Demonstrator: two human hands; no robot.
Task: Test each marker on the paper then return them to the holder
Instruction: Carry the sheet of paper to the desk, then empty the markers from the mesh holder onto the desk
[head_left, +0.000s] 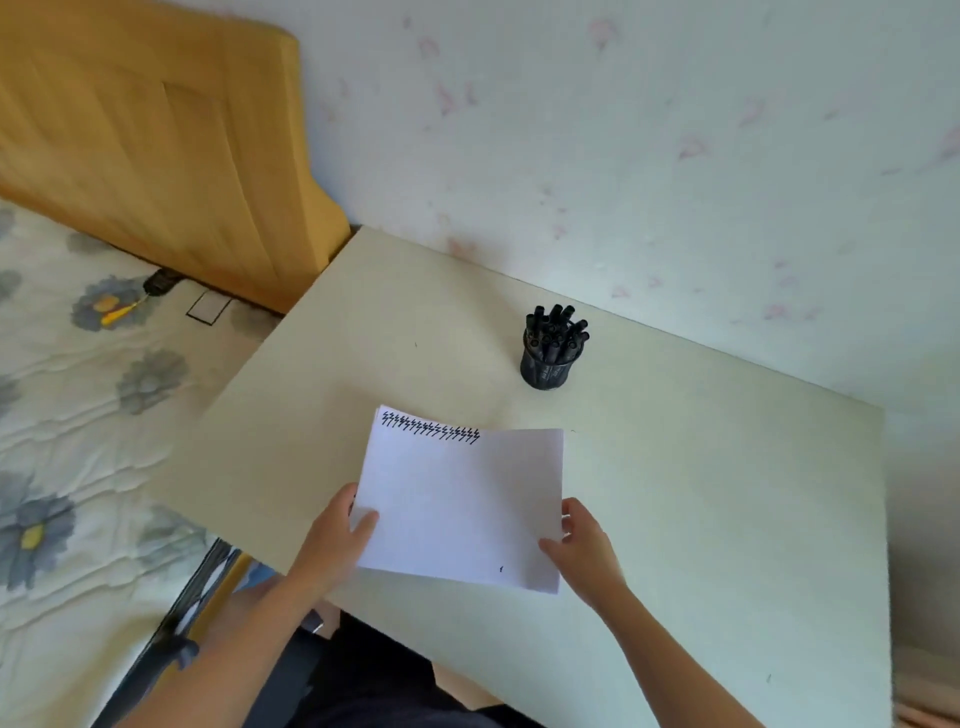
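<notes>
Head view, looking down: white paper (462, 506) held just above the near part of a pale table (727, 493), pinched at its left edge by the left hand (335, 540), thumb on top, remaining fingers hidden beneath the sheet. Right edge gripped by the right hand (584, 545), thumb pressed on the upper face near the lower corner, fingertips curled at the edge, their undersides out of sight. Row of black zigzag test marks (430, 427) along the far edge, apparently on a second sheet peeking out from under the top one; hard to say how many sheets in all. Small dark speck near the lower right corner of the paper, too small to read.

Farther back and well apart from the paper: black holder (545, 370) standing upright, packed with black markers (557, 332), caps up, exact count unclear, printing on the holder illegible.

Beyond the table, pale wall (649, 130) with faint pink patterning. At left, floral bedspread (78, 415) and yellow wooden headboard (156, 130), blurred. Small dark object at the headboard's foot, unidentifiable. Forearms cut off by the bottom edge; dark clothing partly visible below the table.
</notes>
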